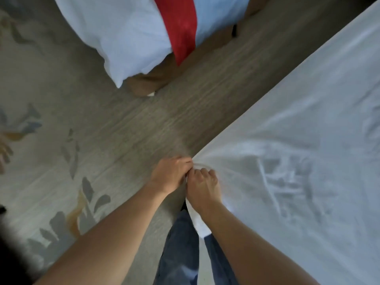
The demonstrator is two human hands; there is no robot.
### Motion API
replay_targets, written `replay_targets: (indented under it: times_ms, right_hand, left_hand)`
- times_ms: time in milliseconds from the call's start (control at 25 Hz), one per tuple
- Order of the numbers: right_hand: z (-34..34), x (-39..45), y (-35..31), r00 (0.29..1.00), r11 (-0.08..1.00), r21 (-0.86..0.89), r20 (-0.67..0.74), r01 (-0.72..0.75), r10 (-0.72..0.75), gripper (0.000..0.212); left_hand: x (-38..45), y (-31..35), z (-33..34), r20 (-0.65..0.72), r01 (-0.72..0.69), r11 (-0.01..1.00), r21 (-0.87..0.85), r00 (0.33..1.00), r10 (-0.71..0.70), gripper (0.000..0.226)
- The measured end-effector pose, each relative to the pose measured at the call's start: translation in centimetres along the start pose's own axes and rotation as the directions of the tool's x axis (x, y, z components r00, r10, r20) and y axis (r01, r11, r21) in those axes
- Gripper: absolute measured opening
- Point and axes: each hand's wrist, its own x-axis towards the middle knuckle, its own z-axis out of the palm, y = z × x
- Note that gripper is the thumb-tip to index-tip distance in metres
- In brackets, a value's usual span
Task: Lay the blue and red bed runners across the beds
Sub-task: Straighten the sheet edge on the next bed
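A red bed runner (181, 27) lies across the far bed (123, 38), which has white covers, and its end hangs over the bed's side at the top of the view. The near bed on the right is covered by a creased white sheet (298, 151). My left hand (171, 173) and my right hand (202, 187) sit side by side at this bed's corner, both pinching the sheet's edge, which bunches between the fingers. No blue runner is in view.
A strip of wood-grain floor (164, 120) runs between the two beds. A pale rug (41, 161) with a grey and orange leaf pattern covers the floor on the left. My legs in blue jeans (181, 254) stand against the near bed's corner.
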Motion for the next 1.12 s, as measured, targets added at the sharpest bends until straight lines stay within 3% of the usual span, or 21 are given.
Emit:
replay_targets:
  times_ms: [120, 360, 480, 600, 680, 840, 960, 1120]
  right_hand:
    - [1.9, 1.1, 0.4, 0.995, 0.997, -0.073, 0.104, 0.001, 0.007, 0.010]
    - [2.1, 2.2, 1.5, 0.996, 0.989, -0.138, -0.070, 0.051, -0.062, 0.024]
    - [3.0, 2.4, 3.5, 0.990, 0.971, -0.219, 0.130, 0.090, -0.062, 0.038]
    - [4.9, 2.2, 4.7, 0.938, 0.855, -0.473, 0.343, 0.214, -0.045, 0.057]
    - [5.0, 2.5, 4.8, 0.925, 0.838, -0.484, 0.376, 0.252, -0.061, 0.060]
    - [1.1, 1.9, 6.2, 0.979, 0.954, -0.256, 0.167, 0.154, -0.114, 0.060]
    - [-2.3, -0.1, 9.0, 0.997, 0.986, -0.165, 0.082, 0.020, -0.006, 0.073]
    - [-8.2, -5.7, 16.2, 0.973, 0.972, -0.054, -0.061, -0.228, 0.224, 0.069]
  left_hand:
    - [1.3, -0.3, 2.8, 0.024, -0.029, 1.000, 0.010, 0.999, 0.029, 0.016]
    - [1.9, -0.4, 3.6, -0.002, 0.098, 0.995, -0.036, 0.995, -0.098, 0.021]
    - [1.5, 0.8, 5.6, 0.060, 0.138, 0.983, -0.121, 0.989, -0.132, 0.024]
    - [1.4, 3.5, 8.7, 0.239, 0.182, 0.972, -0.151, 0.960, -0.143, 0.027]
    - [1.8, 4.0, 9.2, 0.318, 0.266, 0.950, -0.166, 0.926, -0.204, 0.033]
    - [3.2, 3.2, 4.5, 0.186, 0.233, 0.970, -0.068, 0.958, -0.217, 0.041]
    - [5.2, 5.2, -0.1, 0.089, 0.161, 0.987, -0.029, 0.983, -0.158, 0.052]
    - [9.3, 14.0, -5.0, 0.051, -0.029, 0.999, 0.038, 0.998, 0.027, 0.054]
